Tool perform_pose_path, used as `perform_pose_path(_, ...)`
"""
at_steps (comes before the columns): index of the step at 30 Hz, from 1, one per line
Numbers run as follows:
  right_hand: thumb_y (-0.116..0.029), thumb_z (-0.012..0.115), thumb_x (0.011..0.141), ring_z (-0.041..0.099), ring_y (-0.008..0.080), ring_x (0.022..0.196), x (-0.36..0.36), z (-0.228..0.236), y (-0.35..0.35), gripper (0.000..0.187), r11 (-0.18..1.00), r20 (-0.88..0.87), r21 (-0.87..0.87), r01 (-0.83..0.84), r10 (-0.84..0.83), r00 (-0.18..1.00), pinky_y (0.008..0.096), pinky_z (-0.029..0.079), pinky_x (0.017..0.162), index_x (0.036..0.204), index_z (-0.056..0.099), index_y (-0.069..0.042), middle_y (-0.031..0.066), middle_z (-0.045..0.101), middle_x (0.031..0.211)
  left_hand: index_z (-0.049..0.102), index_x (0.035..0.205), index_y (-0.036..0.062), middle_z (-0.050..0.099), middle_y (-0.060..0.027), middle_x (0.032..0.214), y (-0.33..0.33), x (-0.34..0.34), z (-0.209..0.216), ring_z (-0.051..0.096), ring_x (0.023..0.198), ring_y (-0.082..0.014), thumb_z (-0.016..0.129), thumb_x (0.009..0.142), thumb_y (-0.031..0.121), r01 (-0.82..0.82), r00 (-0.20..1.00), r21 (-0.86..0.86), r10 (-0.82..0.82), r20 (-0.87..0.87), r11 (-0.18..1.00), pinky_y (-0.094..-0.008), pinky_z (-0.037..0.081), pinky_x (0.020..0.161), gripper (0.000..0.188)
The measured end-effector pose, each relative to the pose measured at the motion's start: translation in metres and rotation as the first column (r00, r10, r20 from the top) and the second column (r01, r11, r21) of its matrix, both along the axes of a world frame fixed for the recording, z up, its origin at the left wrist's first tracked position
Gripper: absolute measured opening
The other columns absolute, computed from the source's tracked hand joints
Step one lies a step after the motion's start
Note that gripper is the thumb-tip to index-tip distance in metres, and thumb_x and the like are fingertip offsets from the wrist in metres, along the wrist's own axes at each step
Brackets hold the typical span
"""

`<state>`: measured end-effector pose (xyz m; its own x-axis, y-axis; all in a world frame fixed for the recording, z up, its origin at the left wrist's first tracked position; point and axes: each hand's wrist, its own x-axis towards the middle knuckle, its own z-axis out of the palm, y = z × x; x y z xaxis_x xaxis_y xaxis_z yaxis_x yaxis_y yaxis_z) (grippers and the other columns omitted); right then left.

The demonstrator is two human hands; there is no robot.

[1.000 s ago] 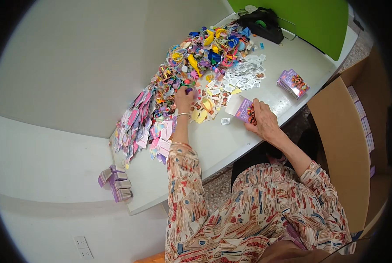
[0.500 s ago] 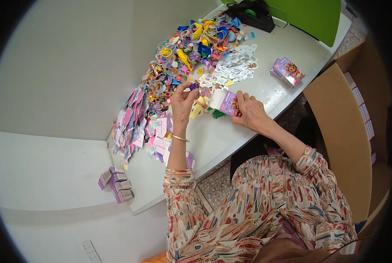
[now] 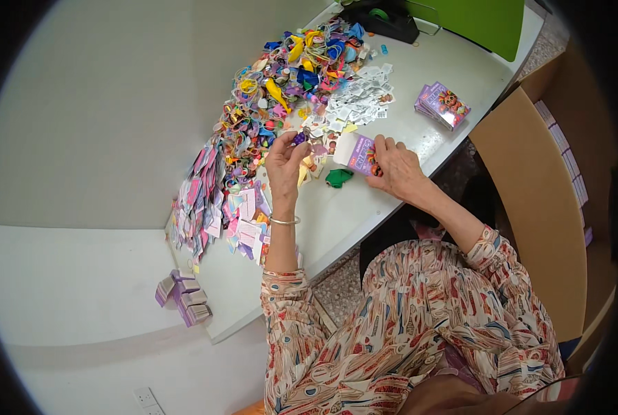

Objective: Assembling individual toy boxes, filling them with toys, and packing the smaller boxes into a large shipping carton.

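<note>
The left hand (image 3: 286,162) is pinching a small dark-purple trinket (image 3: 300,138) between thumb and fingertips. The right hand (image 3: 397,168) is gripping 1 purple printed cardboard box (image 3: 358,154), fingers closed, over the pale tabletop (image 3: 336,218). Its white flap is standing open, pointing left; its long axis is running roughly sideways. Several purple closed-looking boxes (image 3: 444,105) are lying stacked; a multicoloured trinket heap (image 3: 273,90) is remaining loose.

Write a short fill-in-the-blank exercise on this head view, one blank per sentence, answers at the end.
The ____ hand holds a purple carton. The left hand pinches a small dark ____ trinket. The crumpled piece on the table beside the carton is ____. The bangle encircles the ____ wrist.

Missing words: right; purple; green; left.
</note>
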<state>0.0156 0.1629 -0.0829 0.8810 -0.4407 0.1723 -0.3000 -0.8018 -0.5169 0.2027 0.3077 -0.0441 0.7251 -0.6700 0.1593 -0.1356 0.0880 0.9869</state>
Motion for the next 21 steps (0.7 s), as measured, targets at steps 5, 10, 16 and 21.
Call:
perform_pose_path(5, -0.028, 0.075, 0.064, 0.06, 0.0356, 0.082, -0.003, 0.01, -0.008, 0.064, 0.998, -0.002, -0.046, 0.054, -0.054, 0.999, 0.0423, 0.052, 0.069, 0.109, 0.042, 0.004, 0.0191, 0.056, 0.094, 0.057, 0.114, -0.003, 0.066, -0.0082, 0.098, 0.018, 0.028, -0.044, 0.064, 0.081, -0.0132, 0.065, 0.083, 0.001, -0.154, 0.904, 0.367, -0.019, 0.428, 0.917, -0.0237, 0.051, 0.071, 0.032)
perform_pose_path(10, -0.028, 0.075, 0.065, 0.059, 0.036, 0.085, -0.005, 0.009, -0.01, 0.065, 0.998, -0.024, -0.021, 0.059, -0.06, 0.998, 0.0424, 0.052, 0.071, 0.111, 0.042, 0.004, 0.0198, 0.055, 0.095, 0.059, 0.111, -0.0009, 0.066, -0.0054, 0.096, 0.015, 0.03, -0.04, 0.063, 0.08, -0.0118, 0.065, 0.085, 0.001, -0.084, 0.99, 0.12, 0.069, 0.121, 0.989, -0.0241, 0.05, 0.072, 0.027)
perform_pose_path(16, -0.027, 0.076, 0.064, 0.06, 0.0351, 0.085, -0.002, 0.006, -0.007, 0.063, 0.999, -0.011, -0.029, 0.043, -0.043, 0.999, 0.0413, 0.053, 0.071, 0.108, 0.042, 0.004, 0.0194, 0.056, 0.095, 0.06, 0.111, -0.0001, 0.066, -0.0041, 0.098, 0.007, 0.016, -0.006, 0.06, 0.085, -0.008, 0.066, 0.084, 0.002, -0.058, 0.991, 0.044, 0.063, -0.117, 0.997, -0.0199, 0.045, 0.073, 0.028)
perform_pose_path(21, -0.027, 0.077, 0.063, 0.062, 0.0342, 0.083, -0.003, 0.01, -0.005, 0.062, 0.999, 0.015, -0.034, 0.023, -0.023, 1.0, 0.0402, 0.055, 0.069, 0.105, 0.043, 0.004, 0.0188, 0.056, 0.094, 0.059, 0.112, -0.0017, 0.066, -0.0061, 0.1, 0.012, 0.026, -0.004, 0.061, 0.088, -0.0096, 0.065, 0.085, 0.002, -0.063, 0.998, 0.064, 0.064, -0.003, 0.996, -0.022, 0.048, 0.077, 0.028)
